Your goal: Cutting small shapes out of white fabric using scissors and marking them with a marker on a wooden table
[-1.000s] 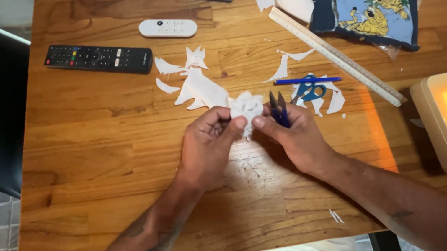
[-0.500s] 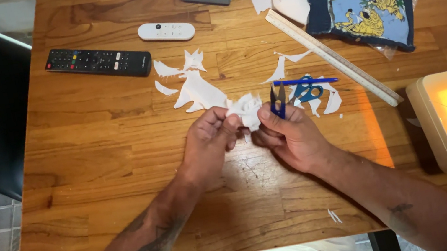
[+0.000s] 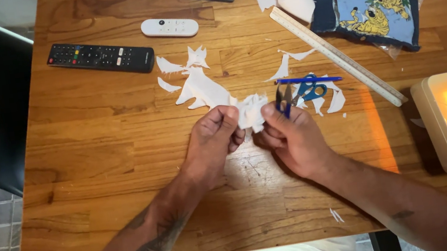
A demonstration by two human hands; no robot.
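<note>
Tabletop (image 3: 121, 159): paper (image 3: 251, 112) between both hands.

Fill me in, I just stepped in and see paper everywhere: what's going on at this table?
A person is working a small white paper piece over a wooden table. The left hand pinches it; the right hand holds it too, along with small snips. Paper offcuts and blue scissors lie just beyond.

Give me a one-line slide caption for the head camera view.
Left hand and right hand pinch a folded white paper piece over a wooden table, small snips in the right.
</note>
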